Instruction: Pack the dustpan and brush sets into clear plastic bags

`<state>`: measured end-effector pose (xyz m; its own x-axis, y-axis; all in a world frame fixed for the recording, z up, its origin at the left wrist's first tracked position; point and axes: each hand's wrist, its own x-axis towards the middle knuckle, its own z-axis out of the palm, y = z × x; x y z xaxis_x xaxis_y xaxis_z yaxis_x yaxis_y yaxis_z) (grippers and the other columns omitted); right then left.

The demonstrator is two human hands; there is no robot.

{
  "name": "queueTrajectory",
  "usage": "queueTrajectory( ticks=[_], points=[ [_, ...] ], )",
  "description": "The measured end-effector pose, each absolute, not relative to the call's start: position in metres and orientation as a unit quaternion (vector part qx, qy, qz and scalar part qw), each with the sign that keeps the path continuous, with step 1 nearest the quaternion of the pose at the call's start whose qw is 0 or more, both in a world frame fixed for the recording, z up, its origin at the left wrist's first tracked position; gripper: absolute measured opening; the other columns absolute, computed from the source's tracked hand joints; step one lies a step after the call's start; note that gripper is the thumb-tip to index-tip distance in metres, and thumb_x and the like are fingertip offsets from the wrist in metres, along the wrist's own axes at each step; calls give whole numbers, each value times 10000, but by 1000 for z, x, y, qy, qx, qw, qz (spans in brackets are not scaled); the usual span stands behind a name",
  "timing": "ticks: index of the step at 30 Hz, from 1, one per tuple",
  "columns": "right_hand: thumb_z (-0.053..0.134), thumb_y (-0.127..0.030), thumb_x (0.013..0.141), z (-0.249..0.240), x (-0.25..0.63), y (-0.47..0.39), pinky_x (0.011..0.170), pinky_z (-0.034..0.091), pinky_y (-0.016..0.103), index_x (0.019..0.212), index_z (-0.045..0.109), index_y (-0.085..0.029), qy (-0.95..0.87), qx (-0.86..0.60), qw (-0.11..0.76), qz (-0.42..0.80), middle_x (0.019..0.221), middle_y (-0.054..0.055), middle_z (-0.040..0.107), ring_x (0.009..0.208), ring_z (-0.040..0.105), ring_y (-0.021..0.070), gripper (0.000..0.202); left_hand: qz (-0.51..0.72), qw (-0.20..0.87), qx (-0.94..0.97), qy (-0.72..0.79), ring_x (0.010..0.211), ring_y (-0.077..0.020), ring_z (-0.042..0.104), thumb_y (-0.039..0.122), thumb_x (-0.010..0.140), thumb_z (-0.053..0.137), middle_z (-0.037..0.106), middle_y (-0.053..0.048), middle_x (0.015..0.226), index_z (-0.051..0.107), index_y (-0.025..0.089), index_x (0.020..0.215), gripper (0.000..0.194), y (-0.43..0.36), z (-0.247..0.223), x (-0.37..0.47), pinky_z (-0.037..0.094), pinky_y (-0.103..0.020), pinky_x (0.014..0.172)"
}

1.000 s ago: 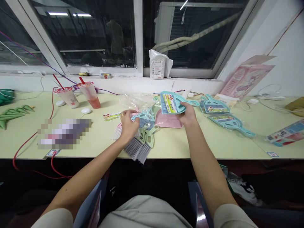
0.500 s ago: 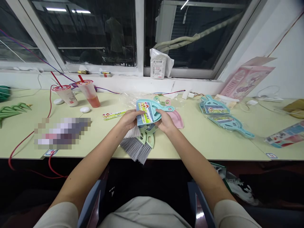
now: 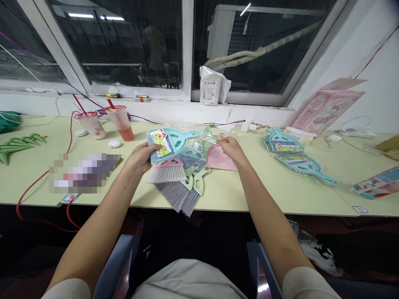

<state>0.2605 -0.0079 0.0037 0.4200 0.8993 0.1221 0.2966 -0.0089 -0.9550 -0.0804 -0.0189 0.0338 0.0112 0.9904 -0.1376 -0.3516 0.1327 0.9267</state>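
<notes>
Head view: the left hand [image 3: 140, 158] grips a blue dustpan-and-brush set [image 3: 167, 143] by its wide end, likely for steadiness; the right hand [image 3: 232, 148] bends its fingers over the pink dustpan [image 3: 220, 160], hold unclear

Setting: indoor workroom, office or small workshop; cannot tell which. Evidence: long pale-yellow flat-topped table [image 3: 230, 193] with small blue-bordered white labels [image 3: 360, 209] at its front edge, set beneath metal-framed sliding glass windows [image 3: 187, 50]; bright white tube lights [image 3: 81, 15] showing in the dark panes; thin red cable [image 3: 71, 128] trailing across the table; two lidded translucent plastic drink cups [image 3: 121, 124] with red straws [image 3: 110, 103]; several light-blue plastic dustpan-and-brush sets [image 3: 285, 143].
</notes>
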Motion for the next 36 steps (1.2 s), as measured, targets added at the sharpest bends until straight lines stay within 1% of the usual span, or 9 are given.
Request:
queueTrajectory(
  ticks=[3,7,11,15,21,25,30,33,36],
  points=[
    [849,-288,683,0,255,0,773,503,311,783,615,-235,-492,-695,469,234,822,76,690,1007,665,300,260,543,610,366,446,848,-298,814,-12,722,728,813,-167,938,740,84,1030,322,-29,21,-95,705,-375,768],
    [823,-160,616,-7,251,7,606,448,275,710,620,-224,-499,-703,427,273,606,9,610,713,634,218,232,525,607,366,471,805,-306,815,3,678,785,814,-164,928,735,89,1056,391,-41,13,-104,706,-370,710],
    [741,-75,638,-19,260,11,443,332,233,623,624,-194,-500,-663,436,346,481,-30,551,469,476,115,168,519,581,373,505,803,-332,815,-7,608,837,816,-157,921,727,107,1059,478,-44,16,-108,705,-405,699],
    [768,-63,677,-25,271,10,375,328,215,597,621,-174,-474,-624,470,407,471,2,583,400,473,103,201,514,568,386,514,801,-326,815,-8,585,849,815,-146,912,725,123,999,452,-38,15,-110,702,-393,684],
    [800,-35,732,-18,270,5,392,489,232,761,649,-171,-392,-598,510,478,546,16,632,452,626,162,206,501,554,421,514,781,-312,811,33,560,872,815,-136,911,732,134,965,440,-21,3,-104,694,-392,664],
    [784,-125,816,-10,266,0,431,552,261,888,646,-175,-377,-595,506,498,676,51,712,555,731,213,164,496,547,434,517,806,-327,811,52,573,873,812,-145,910,738,137,975,433,-12,0,-94,692,-408,670],
    [815,-201,839,-4,264,-10,551,646,357,965,643,-166,-389,-535,479,577,880,140,800,721,809,301,216,487,580,425,497,859,-332,814,23,579,858,814,-151,943,738,134,975,428,-12,8,-81,699,-414,717],
    [830,-163,825,-2,264,-15,601,667,388,1008,643,-163,-397,-489,480,611,967,161,811,767,817,314,262,478,606,413,483,864,-331,813,13,594,847,815,-165,964,739,123,983,418,-15,14,-77,701,-406,720],
    [793,-89,820,0,265,-18,667,682,405,1129,627,-173,-394,-448,508,621,949,122,816,791,821,299,360,473,615,416,474,850,-324,812,10,610,830,815,-178,971,738,110,988,401,-19,20,-74,698,-382,695]
  ],
)
